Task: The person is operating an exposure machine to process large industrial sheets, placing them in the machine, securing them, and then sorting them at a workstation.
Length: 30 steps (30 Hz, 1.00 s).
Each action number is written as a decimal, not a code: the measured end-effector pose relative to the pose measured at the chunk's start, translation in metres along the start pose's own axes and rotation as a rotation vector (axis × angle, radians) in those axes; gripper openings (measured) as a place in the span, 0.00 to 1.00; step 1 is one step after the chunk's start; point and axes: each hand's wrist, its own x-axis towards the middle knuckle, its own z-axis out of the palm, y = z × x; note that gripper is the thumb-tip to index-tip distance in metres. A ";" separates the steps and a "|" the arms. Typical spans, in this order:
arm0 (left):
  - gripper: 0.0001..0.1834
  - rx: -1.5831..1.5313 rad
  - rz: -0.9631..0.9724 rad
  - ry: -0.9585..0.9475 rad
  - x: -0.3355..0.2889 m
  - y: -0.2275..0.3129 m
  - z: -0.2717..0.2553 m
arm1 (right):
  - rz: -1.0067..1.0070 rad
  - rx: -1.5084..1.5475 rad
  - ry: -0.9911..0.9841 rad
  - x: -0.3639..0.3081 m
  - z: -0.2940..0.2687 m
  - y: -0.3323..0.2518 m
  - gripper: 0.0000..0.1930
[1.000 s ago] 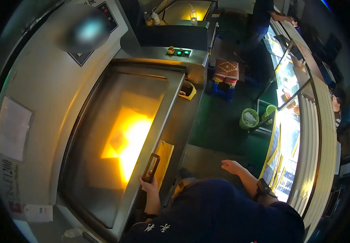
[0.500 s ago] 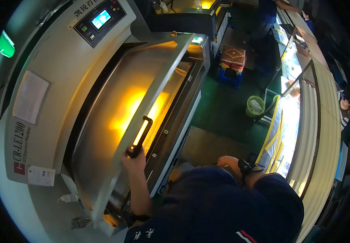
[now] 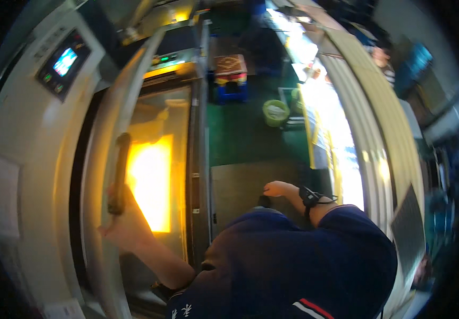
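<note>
My left hand [image 3: 125, 226] is at the raised lid [image 3: 99, 212] of a grey exposure machine, just below the dark bar handle [image 3: 119, 175]. Its thumb lies over the outer face, and the blurred fingers reach along the inner side, closed on the lid's edge. Beneath the lid, a bright yellow rectangle of light [image 3: 152, 186] glows through the machine's glass bed [image 3: 179, 119]. My right hand [image 3: 278, 189] hangs over the floor in front of my body, fingers curled in, with nothing visible in it. A black device [image 3: 309, 196] is strapped to the right wrist.
The control panel [image 3: 63, 65] is at upper left. Ahead stand a blue stool [image 3: 233, 93] with a patterned top and a green waste basket [image 3: 275, 113]. A brightly lit table [image 3: 327, 114] runs along the right, beside a pale ribbed surface [image 3: 375, 106]. Another person [image 3: 382, 58] is beyond it.
The lid has swung further up and left, with my left hand on it, uncovering more of the glowing bed. My view has turned left to right, and the right hand stays low.
</note>
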 end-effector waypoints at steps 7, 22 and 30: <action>0.47 0.272 0.025 -0.305 0.006 0.012 0.034 | 0.187 0.273 0.030 -0.076 0.068 -0.109 0.29; 0.45 0.163 -0.151 -0.401 0.095 0.067 0.056 | 0.428 1.306 1.646 -0.366 0.061 -0.075 0.35; 0.42 0.386 0.094 -0.231 0.067 0.041 0.081 | -0.170 1.496 2.150 -0.473 0.036 -0.023 0.21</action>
